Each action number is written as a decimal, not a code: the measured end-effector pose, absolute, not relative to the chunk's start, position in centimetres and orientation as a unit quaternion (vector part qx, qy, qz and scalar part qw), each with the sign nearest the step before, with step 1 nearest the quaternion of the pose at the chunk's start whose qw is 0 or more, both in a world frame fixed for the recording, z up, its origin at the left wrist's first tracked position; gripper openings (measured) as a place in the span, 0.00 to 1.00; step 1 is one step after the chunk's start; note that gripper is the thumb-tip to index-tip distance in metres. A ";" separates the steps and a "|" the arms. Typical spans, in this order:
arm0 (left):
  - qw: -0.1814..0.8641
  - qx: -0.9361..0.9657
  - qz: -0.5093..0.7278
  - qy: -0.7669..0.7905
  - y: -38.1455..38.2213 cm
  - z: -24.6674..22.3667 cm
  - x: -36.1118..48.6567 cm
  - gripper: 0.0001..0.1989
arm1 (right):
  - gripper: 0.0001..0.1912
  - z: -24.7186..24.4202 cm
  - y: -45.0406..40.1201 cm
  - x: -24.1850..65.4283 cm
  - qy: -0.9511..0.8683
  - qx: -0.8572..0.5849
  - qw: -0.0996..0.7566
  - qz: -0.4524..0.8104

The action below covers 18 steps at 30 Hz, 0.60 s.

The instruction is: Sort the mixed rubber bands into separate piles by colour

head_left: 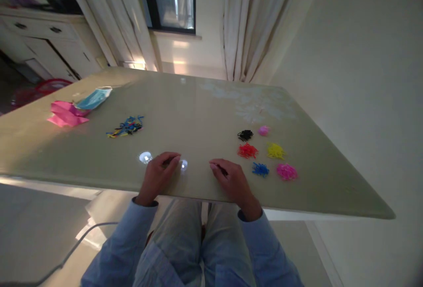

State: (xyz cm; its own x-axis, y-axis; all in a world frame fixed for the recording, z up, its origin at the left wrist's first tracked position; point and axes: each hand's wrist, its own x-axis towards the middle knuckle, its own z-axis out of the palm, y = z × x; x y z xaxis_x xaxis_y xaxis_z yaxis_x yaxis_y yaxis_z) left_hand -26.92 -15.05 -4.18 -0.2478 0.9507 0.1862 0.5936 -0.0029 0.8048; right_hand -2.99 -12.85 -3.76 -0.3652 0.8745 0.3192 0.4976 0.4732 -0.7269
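My left hand (161,170) rests near the front edge of the table, thumb and fingers drawn together with nothing showing in them. My right hand (230,175) lies opposite in a similar loose closed shape, also with nothing visible in it. Just right of it is a blue pile (261,169) of thin strands like small rubber bands. Around that are a red pile (247,150), a black pile (245,135), a yellow pile (275,151), a bright pink pile (287,172) and a small light pink bunch (263,130). A mixed-colour heap (127,126) sits beyond my left hand.
A blue face mask (95,98) and a crumpled pink sheet (68,114) lie at the table's left. The glossy table (191,115) reaches toward a curtained window (175,1), with a wall (357,84) on the right. A white cabinet (49,42) stands at the back left.
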 end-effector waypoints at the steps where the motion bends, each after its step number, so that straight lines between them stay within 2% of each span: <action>1: 0.219 0.574 0.418 0.670 -15.1 -4.2 -26.9 0.17 | 0.13 -3.9 -12.5 -3.1 -0.784 -0.446 0.343 0.263; 6: 0.248 0.546 0.456 0.658 -14.8 -4.0 -26.9 0.16 | 0.14 -4.1 -12.2 -2.6 -0.767 -0.455 0.358 0.277; 11: 0.267 0.508 0.463 0.675 -13.6 -3.3 -30.1 0.18 | 0.15 -4.0 -12.4 -1.9 -0.747 -0.466 0.362 0.305; 14: 0.159 0.492 0.432 0.739 -13.2 -3.1 -34.5 0.18 | 0.17 -4.1 -12.2 -1.8 -0.746 -0.473 0.356 0.305; 18: -0.002 0.470 0.299 0.831 -13.3 -3.1 -41.0 0.19 | 0.18 -4.4 -11.9 -1.8 -0.744 -0.483 0.353 0.298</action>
